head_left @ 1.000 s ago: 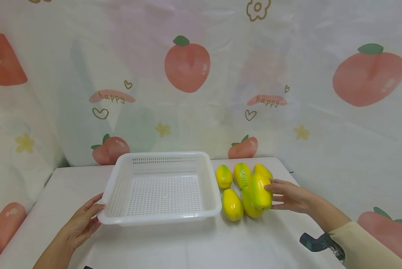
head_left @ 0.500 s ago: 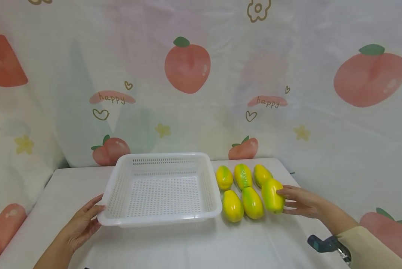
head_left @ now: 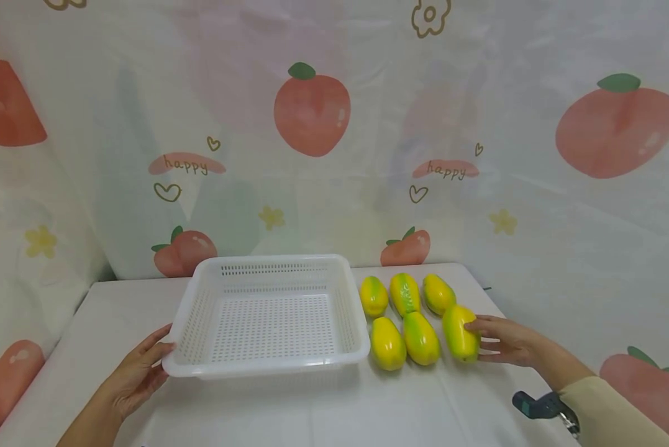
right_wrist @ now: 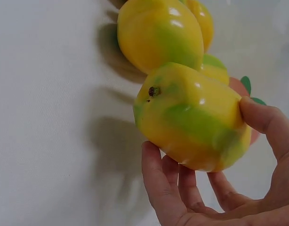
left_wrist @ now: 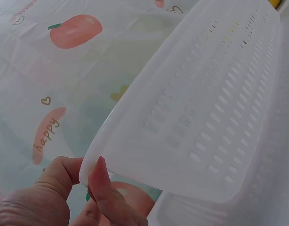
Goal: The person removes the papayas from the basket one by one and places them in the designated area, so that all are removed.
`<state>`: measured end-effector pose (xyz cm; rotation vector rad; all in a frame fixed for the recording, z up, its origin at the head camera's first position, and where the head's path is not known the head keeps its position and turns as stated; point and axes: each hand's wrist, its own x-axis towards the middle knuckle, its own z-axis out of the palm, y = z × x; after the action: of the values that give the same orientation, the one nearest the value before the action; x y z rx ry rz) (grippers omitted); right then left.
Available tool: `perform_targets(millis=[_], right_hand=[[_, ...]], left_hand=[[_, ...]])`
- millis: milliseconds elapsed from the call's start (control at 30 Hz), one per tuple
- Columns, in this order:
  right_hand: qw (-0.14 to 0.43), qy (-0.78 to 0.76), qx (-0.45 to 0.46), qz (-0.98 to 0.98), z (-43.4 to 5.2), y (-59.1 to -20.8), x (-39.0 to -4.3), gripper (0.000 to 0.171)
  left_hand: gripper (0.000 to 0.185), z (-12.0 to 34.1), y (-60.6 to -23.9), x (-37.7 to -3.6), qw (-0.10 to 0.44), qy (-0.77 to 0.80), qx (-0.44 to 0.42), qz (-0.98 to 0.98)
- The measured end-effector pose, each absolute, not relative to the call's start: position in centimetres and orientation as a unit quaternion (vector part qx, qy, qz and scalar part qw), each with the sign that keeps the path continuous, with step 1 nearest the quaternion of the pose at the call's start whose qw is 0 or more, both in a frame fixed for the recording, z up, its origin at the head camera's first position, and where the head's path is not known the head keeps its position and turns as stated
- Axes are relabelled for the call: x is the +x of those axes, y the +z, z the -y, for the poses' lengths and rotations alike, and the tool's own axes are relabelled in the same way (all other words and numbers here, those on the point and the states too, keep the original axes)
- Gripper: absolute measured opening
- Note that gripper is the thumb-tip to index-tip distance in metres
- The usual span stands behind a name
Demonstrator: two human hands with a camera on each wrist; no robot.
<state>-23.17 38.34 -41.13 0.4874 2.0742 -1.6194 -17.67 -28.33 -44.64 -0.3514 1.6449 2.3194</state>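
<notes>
Papaya (head_left: 461,332) lowered to table (head_left: 312,410), right hand (head_left: 502,340) holding

White table (head_left: 312,410), backed by a fruit-print cloth. On it: a white perforated basket (head_left: 267,366) left of centre, and just right of it six yellow-green papayas (head_left: 405,293) in two rows of three, lying close together. The rightmost front papaya (head_left: 459,332) sits near the table's right edge.
</notes>
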Motion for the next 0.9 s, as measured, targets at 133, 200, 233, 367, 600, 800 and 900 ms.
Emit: perform_targets(millis=[133,200,233,367,600,800,900], right_hand=[[0.233,-0.579,0.182,-0.76,-38.39,-41.56,-23.38,0.093],[0.235,-0.57,0.181,-0.766,-38.41,-41.77,-23.48,0.092],[0.236,-0.567,0.181,-0.768,-38.43,-41.88,-23.55,0.091],[0.237,-0.551,0.18,-0.78,-38.48,-42.07,-23.85,0.092],[0.236,-0.534,0.185,-0.791,-38.65,-41.81,-23.76,0.093],[0.233,-0.538,0.188,-0.788,-38.47,-41.88,-24.02,0.092],[0.23,-0.537,0.192,-0.789,-38.44,-42.0,-24.09,0.092]], left_hand=[[0.033,28.33,-44.59,-17.68,0.138,0.802,-0.128,-0.567],[0.033,28.32,-44.57,-17.68,0.139,0.802,-0.129,-0.567],[0.033,28.3,-44.56,-17.67,0.138,0.801,-0.129,-0.568],[0.033,28.28,-44.48,-17.68,0.14,0.801,-0.134,-0.566],[0.034,28.03,-44.72,-17.78,0.142,0.801,-0.13,-0.566],[0.036,28.34,-44.87,-17.65,0.137,0.798,-0.115,-0.576],[0.036,28.37,-44.84,-17.77,0.137,0.796,-0.114,-0.578]])
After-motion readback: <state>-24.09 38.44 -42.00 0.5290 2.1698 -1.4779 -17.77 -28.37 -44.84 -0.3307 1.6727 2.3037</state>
